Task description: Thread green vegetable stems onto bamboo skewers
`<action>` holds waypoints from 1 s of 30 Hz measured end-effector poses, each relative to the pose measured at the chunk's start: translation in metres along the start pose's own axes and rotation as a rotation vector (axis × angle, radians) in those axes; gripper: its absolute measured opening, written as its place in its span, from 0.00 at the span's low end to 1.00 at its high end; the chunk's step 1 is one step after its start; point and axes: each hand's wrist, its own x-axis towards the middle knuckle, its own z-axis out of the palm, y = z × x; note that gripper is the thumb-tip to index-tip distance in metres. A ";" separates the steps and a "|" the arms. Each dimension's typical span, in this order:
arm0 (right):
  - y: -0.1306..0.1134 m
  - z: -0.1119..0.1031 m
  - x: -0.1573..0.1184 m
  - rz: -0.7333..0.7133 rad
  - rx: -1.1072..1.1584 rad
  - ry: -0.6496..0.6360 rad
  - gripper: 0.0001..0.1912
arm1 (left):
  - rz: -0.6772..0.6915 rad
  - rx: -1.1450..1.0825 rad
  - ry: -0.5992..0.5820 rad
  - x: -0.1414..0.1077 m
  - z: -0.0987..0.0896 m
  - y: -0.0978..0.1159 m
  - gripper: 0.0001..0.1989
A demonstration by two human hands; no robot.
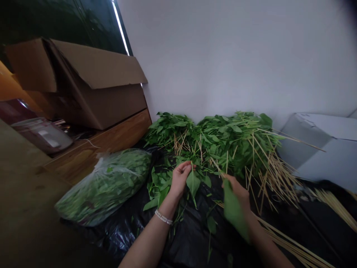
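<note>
My left hand, with a beaded bracelet at its wrist, pinches the stem of a green leaf that hangs point down. To its right, my right hand is closed round a thin stick and a large green leaf, which hangs below the fingers, slightly blurred. Loose leaves lie on the black plastic sheet beside and beneath my left hand. Beyond both hands are heaps of leafy greens with many thin sticks poking out.
A clear bag full of leaves lies at the left. Behind it, an open cardboard box stands on a wooden surface near a plastic container. A white box is at the right; more sticks lie at the lower right.
</note>
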 end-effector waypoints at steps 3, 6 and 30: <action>-0.005 0.003 -0.001 -0.144 0.031 -0.094 0.16 | -0.069 -0.139 -0.002 0.002 -0.001 0.001 0.22; -0.005 0.005 -0.003 -0.248 -0.025 -0.137 0.17 | -0.107 -0.159 -0.020 0.002 0.000 0.001 0.21; -0.002 0.011 -0.007 -0.206 -0.197 -0.180 0.17 | -0.013 0.002 0.033 -0.001 0.001 -0.001 0.17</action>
